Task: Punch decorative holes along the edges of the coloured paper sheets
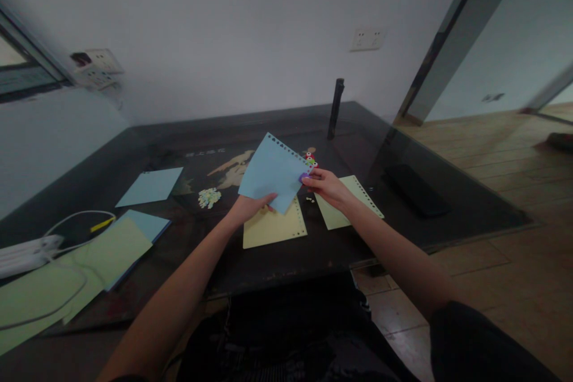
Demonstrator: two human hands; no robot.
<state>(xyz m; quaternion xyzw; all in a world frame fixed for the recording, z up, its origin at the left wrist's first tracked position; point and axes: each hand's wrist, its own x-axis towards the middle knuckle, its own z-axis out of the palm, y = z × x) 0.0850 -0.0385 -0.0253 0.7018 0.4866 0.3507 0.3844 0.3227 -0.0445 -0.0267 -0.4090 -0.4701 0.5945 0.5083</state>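
My left hand [253,209] is closed on the lower edge of a light blue sheet of paper [271,173], thumb on top, and holds it tilted above the table. A row of punched holes runs along the sheet's upper right edge. At that edge's right end, my right hand [326,186] pinches a small purple hole punch [304,178], partly hidden by fingers. Under the blue sheet lies a yellow sheet [274,230] with holes down its right side. Another pale yellow sheet [333,216], also holed, lies beneath my right forearm. Tiny paper bits [310,199] lie between them.
A pile of paper bits [209,197] sits left of my hands. Further left are blue sheets [152,185], yellow-green paper [107,250] and a white power strip [27,256] with cables. Small red and green figures [310,159], a dark post [335,108] and a black flat object [416,191] stand or lie rightward.
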